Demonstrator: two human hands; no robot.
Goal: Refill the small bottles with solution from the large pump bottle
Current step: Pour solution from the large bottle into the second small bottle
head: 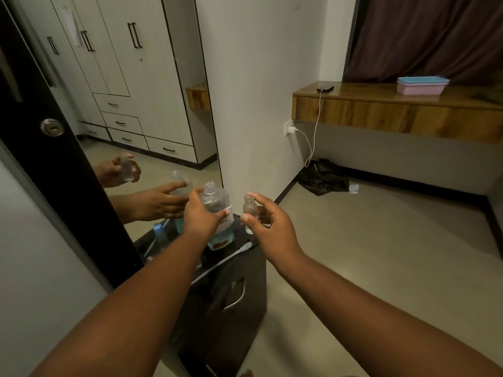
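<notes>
Between the two sets of fingertips there's just a small gap, which looks deliberate imo. Left hand [202, 217] is wrapped round the shoulder of the large bottle [217, 213], thumb on the near face, fingers behind. Its pump is off and the neck is open, a bit of blue solution sits at the bottom, below the palm. Bottle leans slightly toward the right hand [268, 223], prob so the mouth can tip over for a pour.

Right hand pinches a small bottle [250, 213] upright w/ thumb and fingertips low on the body, cap off, neck sticking up above the fingers so nothing blocks the opening. Looks empty or nearly, can't tell for sure.

Under both hands is a dark cabinet [231, 289]; a blue-capped bottle [159, 234] stands on it just left of the left wrist. Mirror [130, 104] behind doubles everything. Pour hasn't started yet afaict.
</notes>
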